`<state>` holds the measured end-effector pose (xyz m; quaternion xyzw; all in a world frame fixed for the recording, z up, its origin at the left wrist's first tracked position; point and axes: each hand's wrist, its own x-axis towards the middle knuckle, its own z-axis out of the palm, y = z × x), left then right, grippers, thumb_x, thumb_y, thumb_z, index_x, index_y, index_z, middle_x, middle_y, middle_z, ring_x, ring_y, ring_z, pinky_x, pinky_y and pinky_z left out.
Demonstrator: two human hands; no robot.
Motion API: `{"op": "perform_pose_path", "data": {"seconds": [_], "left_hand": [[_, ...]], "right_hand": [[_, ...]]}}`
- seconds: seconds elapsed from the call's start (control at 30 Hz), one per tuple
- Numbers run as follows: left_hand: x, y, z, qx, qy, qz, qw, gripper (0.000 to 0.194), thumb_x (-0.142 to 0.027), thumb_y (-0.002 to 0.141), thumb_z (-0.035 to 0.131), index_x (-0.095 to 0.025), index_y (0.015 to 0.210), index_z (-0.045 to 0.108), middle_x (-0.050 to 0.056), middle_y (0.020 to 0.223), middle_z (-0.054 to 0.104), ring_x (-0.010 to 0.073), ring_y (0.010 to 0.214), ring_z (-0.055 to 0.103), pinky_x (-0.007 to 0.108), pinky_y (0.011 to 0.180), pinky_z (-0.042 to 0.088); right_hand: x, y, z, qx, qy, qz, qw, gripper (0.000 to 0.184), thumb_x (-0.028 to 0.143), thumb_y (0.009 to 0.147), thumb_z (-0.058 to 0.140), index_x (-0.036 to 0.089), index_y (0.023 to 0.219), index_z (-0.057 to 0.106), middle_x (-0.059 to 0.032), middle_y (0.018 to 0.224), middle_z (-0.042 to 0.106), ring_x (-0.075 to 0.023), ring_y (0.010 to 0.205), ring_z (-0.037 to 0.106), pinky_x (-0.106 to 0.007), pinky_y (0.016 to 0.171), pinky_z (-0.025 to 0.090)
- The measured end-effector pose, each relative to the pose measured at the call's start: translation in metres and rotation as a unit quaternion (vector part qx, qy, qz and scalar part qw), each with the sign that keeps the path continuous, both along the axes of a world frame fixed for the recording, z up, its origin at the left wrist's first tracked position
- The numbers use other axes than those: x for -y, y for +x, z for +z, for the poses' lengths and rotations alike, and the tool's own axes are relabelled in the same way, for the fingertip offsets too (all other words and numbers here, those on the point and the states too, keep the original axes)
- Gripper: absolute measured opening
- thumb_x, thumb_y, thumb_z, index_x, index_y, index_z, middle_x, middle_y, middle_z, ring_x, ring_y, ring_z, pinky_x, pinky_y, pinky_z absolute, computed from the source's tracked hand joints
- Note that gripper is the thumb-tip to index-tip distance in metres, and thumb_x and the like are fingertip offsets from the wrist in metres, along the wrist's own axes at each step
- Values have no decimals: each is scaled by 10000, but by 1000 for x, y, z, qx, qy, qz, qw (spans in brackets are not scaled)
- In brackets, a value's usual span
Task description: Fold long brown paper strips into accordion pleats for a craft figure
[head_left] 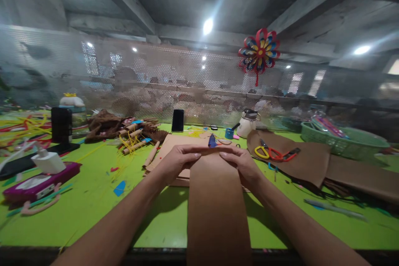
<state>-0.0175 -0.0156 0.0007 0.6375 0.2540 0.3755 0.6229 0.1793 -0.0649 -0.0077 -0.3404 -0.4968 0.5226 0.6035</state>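
Note:
A long strip of brown kraft paper point(218, 203) runs from the table's near edge up to both hands. My left hand point(182, 160) pinches its far left corner, thumb on top and fingers behind. At the far right corner my right hand point(240, 162) grips it the same way, so the far edge is held between the two. Under and behind the hands lie more flat sheets of brown paper point(168, 149). A small dark blue object point(212, 140) shows just beyond the held edge; its kind I cannot make out.
Scissors with yellow handles point(262, 152) and red-handled pliers or scissors point(280, 156) lie on brown paper at right, near a green basket point(358, 143). Rolled paper pieces point(134, 139), a phone point(178, 120) and a purple power strip point(43, 183) are left of centre. A perforated screen point(187, 79) stands behind.

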Motion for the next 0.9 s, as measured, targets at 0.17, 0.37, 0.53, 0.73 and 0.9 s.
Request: {"op": "perform_pose_path", "data": {"seconds": [0.17, 0.37, 0.53, 0.73, 0.9], "left_hand": [[0, 0, -1, 21, -15, -5, 1000, 264, -192, 661, 639, -179, 919, 692, 81, 905, 675, 175, 817, 588, 290, 762, 425], [0, 2, -2, 1, 14, 1, 1000, 260, -235, 680, 654, -181, 932, 687, 86, 902, 676, 182, 836, 580, 292, 754, 422], [1, 1, -1, -18, 25, 2, 1000, 285, -249, 703, 637, -192, 981, 667, 70, 881, 679, 162, 787, 581, 277, 722, 423], [0, -1, -1, -33, 50, -5, 998, 288, -246, 695, 632, -186, 975, 664, 67, 873, 673, 166, 752, 581, 285, 691, 424], [-4, -3, -4, -37, 68, -3, 997, 262, -241, 699, 614, -175, 945, 675, 72, 866, 668, 171, 746, 574, 288, 674, 422]], "right_hand": [[-1, 2, -2, 1, 8, -8, 1000, 228, 222, 583, 701, 186, 808, 709, -47, 804, 690, -169, 722, 604, -312, 713, 458], [-3, 6, -9, 34, 49, -10, 998, 185, 223, 616, 705, 192, 799, 711, -43, 794, 687, -165, 743, 604, -319, 741, 455], [-4, 5, -10, 42, 36, -28, 998, 216, 228, 579, 727, 187, 790, 712, -40, 758, 685, -153, 680, 602, -316, 701, 470], [-5, 3, -9, -3, -4, -23, 1000, 222, 200, 543, 740, 172, 762, 713, -43, 694, 679, -155, 644, 603, -320, 681, 472], [-7, 4, -10, 10, 5, -28, 1000, 187, 186, 537, 742, 181, 722, 714, -30, 672, 671, -141, 633, 587, -302, 669, 463]]}}
